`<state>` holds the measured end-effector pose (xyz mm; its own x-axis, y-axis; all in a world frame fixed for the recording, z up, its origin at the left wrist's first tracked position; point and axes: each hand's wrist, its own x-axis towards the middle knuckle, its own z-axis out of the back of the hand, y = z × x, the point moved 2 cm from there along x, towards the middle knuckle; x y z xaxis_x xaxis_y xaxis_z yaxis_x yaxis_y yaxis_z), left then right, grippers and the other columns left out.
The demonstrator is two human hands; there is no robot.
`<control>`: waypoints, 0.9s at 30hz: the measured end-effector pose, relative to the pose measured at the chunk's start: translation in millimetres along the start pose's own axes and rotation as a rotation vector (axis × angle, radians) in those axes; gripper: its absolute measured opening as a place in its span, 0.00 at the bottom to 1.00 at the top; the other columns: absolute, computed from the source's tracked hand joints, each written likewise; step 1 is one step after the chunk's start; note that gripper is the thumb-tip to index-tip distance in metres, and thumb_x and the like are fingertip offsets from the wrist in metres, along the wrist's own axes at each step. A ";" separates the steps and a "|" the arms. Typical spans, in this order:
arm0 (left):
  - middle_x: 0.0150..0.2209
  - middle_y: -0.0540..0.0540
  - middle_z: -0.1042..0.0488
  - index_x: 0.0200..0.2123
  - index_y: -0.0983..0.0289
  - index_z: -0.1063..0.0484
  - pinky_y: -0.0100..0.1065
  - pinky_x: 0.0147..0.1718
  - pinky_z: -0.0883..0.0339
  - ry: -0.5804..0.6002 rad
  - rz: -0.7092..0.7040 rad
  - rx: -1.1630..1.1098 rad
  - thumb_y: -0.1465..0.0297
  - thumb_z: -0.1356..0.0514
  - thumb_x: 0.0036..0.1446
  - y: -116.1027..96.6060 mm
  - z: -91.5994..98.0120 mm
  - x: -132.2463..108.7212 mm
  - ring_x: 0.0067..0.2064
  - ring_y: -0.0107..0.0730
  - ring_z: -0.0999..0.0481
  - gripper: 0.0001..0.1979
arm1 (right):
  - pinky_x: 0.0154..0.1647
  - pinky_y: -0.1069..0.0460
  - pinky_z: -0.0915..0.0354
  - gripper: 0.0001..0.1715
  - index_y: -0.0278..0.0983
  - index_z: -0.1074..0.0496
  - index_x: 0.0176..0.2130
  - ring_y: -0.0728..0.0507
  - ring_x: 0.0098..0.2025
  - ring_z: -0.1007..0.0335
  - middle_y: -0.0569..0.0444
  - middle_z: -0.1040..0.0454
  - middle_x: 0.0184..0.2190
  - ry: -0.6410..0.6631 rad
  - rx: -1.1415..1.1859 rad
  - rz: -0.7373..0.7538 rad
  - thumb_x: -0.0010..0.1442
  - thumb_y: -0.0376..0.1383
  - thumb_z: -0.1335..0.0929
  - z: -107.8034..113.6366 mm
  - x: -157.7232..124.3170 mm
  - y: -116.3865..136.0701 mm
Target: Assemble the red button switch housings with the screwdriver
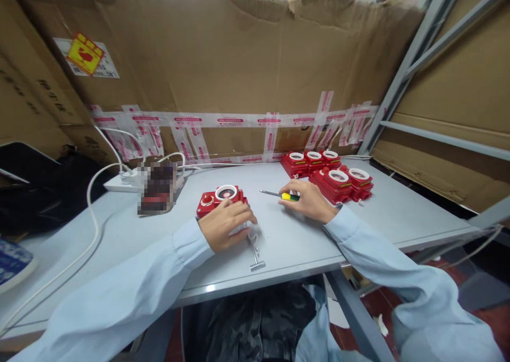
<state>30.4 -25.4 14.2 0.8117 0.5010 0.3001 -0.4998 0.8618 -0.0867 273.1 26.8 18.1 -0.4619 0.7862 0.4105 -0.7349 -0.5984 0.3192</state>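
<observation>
A red box-shaped device (205, 204) with a white ring around a round window and a red knob lies on the table. My left hand (226, 225) rests over its front side, fingers stretched to the right and thumb apart, hiding part of it. Just beyond those fingertips is a small T-shaped metal hammer (255, 259), its upper end hidden by the hand, with a thin white cord beside it. My right hand (306, 199) is closed around the yellow and green handle of a screwdriver (287, 196), whose shaft points left toward the device.
Several similar red devices (331, 185) stand in two groups at the back right. On the left are a power strip (115, 182) with white cables and a blurred phone-like object (158, 187). A taped cardboard wall (239, 59) stands behind the table (398, 221); a metal frame (406, 75) rises at right.
</observation>
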 end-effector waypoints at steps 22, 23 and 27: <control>0.53 0.60 0.28 0.59 0.60 0.44 0.41 0.48 0.36 0.079 0.483 -0.020 0.53 0.39 0.48 86.6 13.0 -32.4 0.51 0.48 0.27 0.37 | 0.35 0.53 0.39 0.16 0.36 0.24 0.39 0.42 0.35 0.27 0.48 0.22 0.31 0.554 0.052 0.180 0.49 0.37 0.32 -34.9 -10.5 105.2; 0.53 0.60 0.28 0.59 0.60 0.43 0.41 0.48 0.35 0.063 0.475 -0.026 0.53 0.39 0.48 86.5 11.7 -32.1 0.51 0.48 0.27 0.37 | 0.35 0.54 0.39 0.17 0.36 0.24 0.40 0.43 0.34 0.27 0.49 0.22 0.30 0.571 0.084 0.190 0.48 0.35 0.33 -35.3 -11.4 105.1; 0.53 0.61 0.29 0.59 0.60 0.43 0.42 0.48 0.36 0.020 0.454 -0.040 0.51 0.39 0.50 82.2 6.4 -27.4 0.51 0.49 0.29 0.37 | 0.33 0.55 0.39 0.18 0.36 0.24 0.40 0.46 0.32 0.29 0.50 0.22 0.29 0.581 0.150 0.213 0.47 0.33 0.33 -38.3 -15.4 106.7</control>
<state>-34.8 31.2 5.0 0.5188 0.8300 0.2050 -0.7948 0.5566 -0.2419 182.7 -43.2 13.2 -0.8151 0.5780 -0.0394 -0.5395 -0.7325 0.4152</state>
